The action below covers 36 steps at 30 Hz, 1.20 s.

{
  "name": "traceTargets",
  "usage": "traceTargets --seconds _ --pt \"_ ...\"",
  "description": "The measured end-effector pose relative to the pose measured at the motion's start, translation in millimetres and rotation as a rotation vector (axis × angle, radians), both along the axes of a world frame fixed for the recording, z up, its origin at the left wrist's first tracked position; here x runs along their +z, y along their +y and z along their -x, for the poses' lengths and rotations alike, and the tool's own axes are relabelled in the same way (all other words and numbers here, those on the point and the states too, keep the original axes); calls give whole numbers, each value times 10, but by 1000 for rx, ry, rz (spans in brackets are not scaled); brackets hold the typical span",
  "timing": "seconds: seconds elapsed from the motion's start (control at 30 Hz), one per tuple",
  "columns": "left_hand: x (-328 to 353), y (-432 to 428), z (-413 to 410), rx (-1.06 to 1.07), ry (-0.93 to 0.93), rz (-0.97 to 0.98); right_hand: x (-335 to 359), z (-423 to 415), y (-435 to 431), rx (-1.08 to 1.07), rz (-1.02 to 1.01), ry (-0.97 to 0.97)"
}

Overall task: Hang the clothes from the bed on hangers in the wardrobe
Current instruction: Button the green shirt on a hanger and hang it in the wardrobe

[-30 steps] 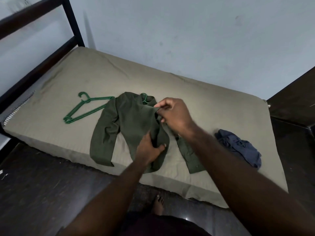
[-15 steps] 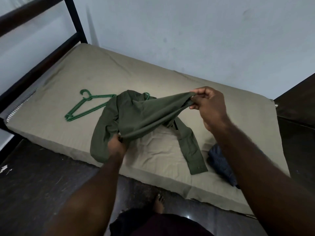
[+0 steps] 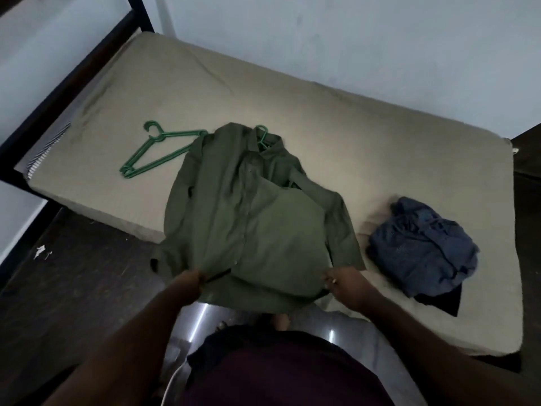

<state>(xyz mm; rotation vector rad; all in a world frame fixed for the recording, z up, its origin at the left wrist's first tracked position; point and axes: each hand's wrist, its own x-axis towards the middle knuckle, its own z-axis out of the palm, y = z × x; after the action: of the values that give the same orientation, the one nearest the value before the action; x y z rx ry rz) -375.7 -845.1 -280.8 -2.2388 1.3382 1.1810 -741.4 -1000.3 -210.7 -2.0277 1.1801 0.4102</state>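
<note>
A dark green long-sleeved shirt lies spread, front up, over the near edge of the bed. My left hand pinches its hem at the lower left and my right hand pinches the hem at the lower right. A green hanger's hook pokes out at the collar; the rest of that hanger is hidden inside the shirt. More green hangers lie stacked on the mattress left of the shirt. A crumpled blue garment sits on the bed to the right.
A black metal bed frame runs along the left end of the mattress. White walls stand behind the bed. Dark furniture borders the right side. The dark floor holds a small white scrap at the left.
The shirt front that my right hand held lifted is now laid flat. Both hands have moved down to the hem, and the camera now looks more steeply down.
</note>
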Motion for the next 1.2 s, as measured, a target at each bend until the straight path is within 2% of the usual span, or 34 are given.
traceTargets --seconds 0.1,0.33,0.57,0.8,1.0,1.2 --pt "-49 148 130 135 84 -1 -202 -211 136 -33 -45 -75" --pt "171 -271 327 357 187 197 -280 -823 -92 -137 -55 -135" --pt "316 -908 143 372 204 305 -220 -1588 -661 -212 -97 -232" --pt "141 -1978 -399 321 235 331 -340 -2390 -1481 -325 -60 -188" --pt "-374 -3043 -794 334 286 330 -883 -2927 -2260 -356 -58 -74" --pt "-1185 -3890 -1007 157 257 377 -1583 -3329 -3076 -373 62 -52"
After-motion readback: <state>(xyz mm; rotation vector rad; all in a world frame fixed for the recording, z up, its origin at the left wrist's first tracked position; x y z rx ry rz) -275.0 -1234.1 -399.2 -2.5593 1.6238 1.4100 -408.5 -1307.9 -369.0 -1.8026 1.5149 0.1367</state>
